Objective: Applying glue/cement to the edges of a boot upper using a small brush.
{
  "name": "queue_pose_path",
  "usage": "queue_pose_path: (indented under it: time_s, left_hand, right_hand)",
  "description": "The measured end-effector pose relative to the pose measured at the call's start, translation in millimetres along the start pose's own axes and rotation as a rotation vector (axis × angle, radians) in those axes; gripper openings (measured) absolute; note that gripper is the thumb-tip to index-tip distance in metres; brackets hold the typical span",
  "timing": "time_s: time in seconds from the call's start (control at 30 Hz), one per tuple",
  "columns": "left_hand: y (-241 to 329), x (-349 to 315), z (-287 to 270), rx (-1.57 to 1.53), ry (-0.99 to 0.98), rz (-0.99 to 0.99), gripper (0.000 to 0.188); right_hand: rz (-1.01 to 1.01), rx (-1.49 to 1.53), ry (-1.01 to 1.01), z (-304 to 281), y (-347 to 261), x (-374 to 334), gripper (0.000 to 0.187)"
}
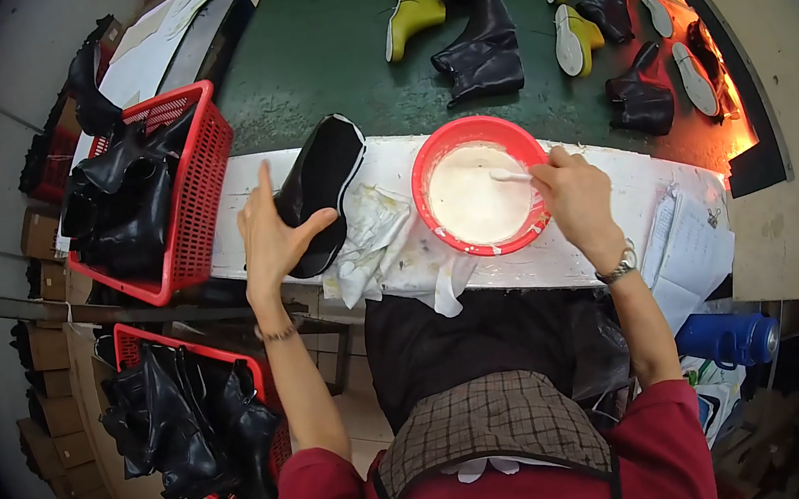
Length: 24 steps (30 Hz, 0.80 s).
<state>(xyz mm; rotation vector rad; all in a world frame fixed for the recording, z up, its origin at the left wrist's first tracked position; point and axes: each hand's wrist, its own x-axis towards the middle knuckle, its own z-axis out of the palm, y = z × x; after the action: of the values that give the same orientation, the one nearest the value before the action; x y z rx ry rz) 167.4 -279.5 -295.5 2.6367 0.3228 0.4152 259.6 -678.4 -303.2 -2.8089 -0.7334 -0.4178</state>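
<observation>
My left hand (271, 231) is spread, index finger up and thumb out, beside a black boot (317, 174) whose dark sole, edged in white, faces up. The thumb overlaps the boot; whether it touches cannot be told. A red bowl (421, 152) of creamy white paste (478, 197) stands on the white board in front of me. Over its right rim my right hand (574, 196) is closed on a white-coated brush (509, 175), its tip at the paste and its bristles not clearly seen. A crumpled, stained white cloth (378, 237) lies between boot and bowl.
Red baskets of black boots stand at left, one on the table (200, 190) and one lower (265, 378). Black boots (485, 51) and yellow boots (415, 20) lie on the green surface (311, 39), some by an orange glow (731, 120). Papers (687, 247) and a blue bottle (729, 339) are at right.
</observation>
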Motion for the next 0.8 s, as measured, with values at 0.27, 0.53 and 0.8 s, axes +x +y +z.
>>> queue_pose_path:
  time_s: [0.27, 0.53, 0.8]
  left_hand:
    - [-36.5, 51.5, 9.1, 0.096, -0.108, -0.149, 0.067]
    - [41.3, 40.0, -60.9, -0.207, 0.166, -0.021, 0.029]
    - [102.0, 16.0, -69.2, -0.567, -0.352, -0.014, 0.022]
  right_hand:
    - [0.075, 0.298, -0.025, -38.3, -25.6, -18.1, 0.012]
    - [0.3, 0.562, 0.111, -28.4, 13.0, -57.3, 0.013]
    - [0.059, 0.74, 0.308, -53.6, -14.9, 1.8, 0.013]
